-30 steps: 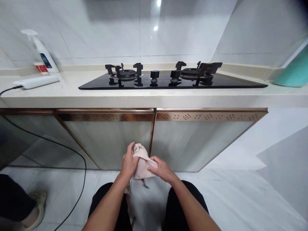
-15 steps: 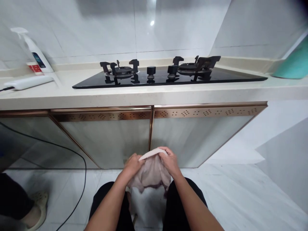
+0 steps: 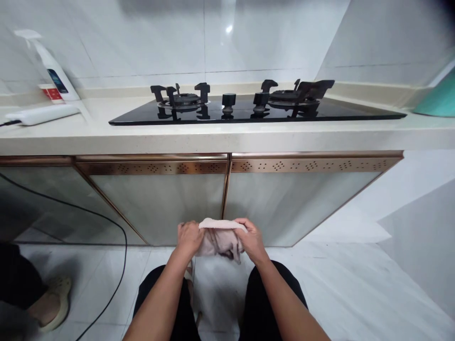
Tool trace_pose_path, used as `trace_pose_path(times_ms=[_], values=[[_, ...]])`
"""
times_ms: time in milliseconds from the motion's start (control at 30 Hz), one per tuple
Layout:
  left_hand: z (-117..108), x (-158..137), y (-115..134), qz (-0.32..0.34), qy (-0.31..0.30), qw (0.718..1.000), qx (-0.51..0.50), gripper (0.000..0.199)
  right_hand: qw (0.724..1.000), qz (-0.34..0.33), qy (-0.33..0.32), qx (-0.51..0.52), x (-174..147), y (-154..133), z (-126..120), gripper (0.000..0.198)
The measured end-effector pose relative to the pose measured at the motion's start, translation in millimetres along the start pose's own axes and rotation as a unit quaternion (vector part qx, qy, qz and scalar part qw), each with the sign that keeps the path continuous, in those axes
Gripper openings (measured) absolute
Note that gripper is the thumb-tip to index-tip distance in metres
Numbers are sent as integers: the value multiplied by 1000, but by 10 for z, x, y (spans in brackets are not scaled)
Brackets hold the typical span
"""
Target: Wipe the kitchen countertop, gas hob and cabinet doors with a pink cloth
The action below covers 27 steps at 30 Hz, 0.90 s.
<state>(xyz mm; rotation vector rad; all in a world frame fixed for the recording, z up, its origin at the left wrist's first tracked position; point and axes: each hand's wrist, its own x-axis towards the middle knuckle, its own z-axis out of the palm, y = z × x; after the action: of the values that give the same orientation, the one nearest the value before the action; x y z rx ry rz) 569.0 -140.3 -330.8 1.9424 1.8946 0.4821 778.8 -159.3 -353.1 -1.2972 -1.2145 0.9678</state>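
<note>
A pale pink cloth [image 3: 219, 240] hangs between my two hands, low in front of the cabinet doors. Its top edge is folded over and stretched from hand to hand, and the loose part droops in folds. My left hand [image 3: 190, 237] is closed around the left end of that edge. At the right end, my right hand [image 3: 250, 239] pinches the cloth, with the thumb in front of it. Both forearms reach forward over my knees.
Above are a countertop [image 3: 170, 141] and a black gas hob [image 3: 241, 113]. A spray bottle [image 3: 53, 71], a red-and-white cup [image 3: 53, 93] and a white device [image 3: 42, 114] stand left. A black cable [image 3: 122, 265] crosses the left side, near another person's foot [image 3: 57, 303].
My left hand has moved slightly left and up, pulling the cloth's top edge wider and straighter. The hanging part has swung upward and bunched. The view has shifted a little.
</note>
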Motion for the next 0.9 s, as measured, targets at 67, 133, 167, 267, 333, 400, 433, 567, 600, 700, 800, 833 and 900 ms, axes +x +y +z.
trace_pose_path(times_ms=[67,133,167,267,333,400,433,567,600,700,800,833,900], values=[[-24,15,3,-7,6,1000,-8,28,996,14,-83,24,-37,-12,-20,27],[-36,28,1,-13,4,1000,-24,33,974,30,-219,42,-75,-39,-43,32],[-36,32,-4,-13,2,999,-35,34,955,35,-292,46,-94,-57,-52,37],[-25,33,-22,-13,3,998,-66,28,881,42,-471,37,-136,-101,-54,44],[-22,24,-30,-15,24,996,-85,21,854,49,-518,6,-137,-87,-37,40],[-37,12,-32,-13,52,992,-113,15,875,60,-479,-37,-104,-18,-18,33],[-51,7,-33,-10,63,989,-131,15,897,65,-435,-54,-75,34,-12,30],[-130,0,-50,-19,94,971,-217,26,954,70,-277,-95,71,254,-32,27],[-144,0,-57,-26,102,965,-239,30,959,68,-253,-104,98,292,-44,24],[-142,-11,-66,-49,86,944,-314,34,967,62,-208,-131,124,335,-52,17],[-94,-37,-54,-67,14,911,-407,28,967,56,-208,-139,97,309,-3,23],[-77,-45,-48,-76,-7,895,-439,29,966,54,-211,-137,89,298,18,28],[-56,-55,-38,-98,-34,860,-499,36,966,53,-211,-138,87,283,47,35]])
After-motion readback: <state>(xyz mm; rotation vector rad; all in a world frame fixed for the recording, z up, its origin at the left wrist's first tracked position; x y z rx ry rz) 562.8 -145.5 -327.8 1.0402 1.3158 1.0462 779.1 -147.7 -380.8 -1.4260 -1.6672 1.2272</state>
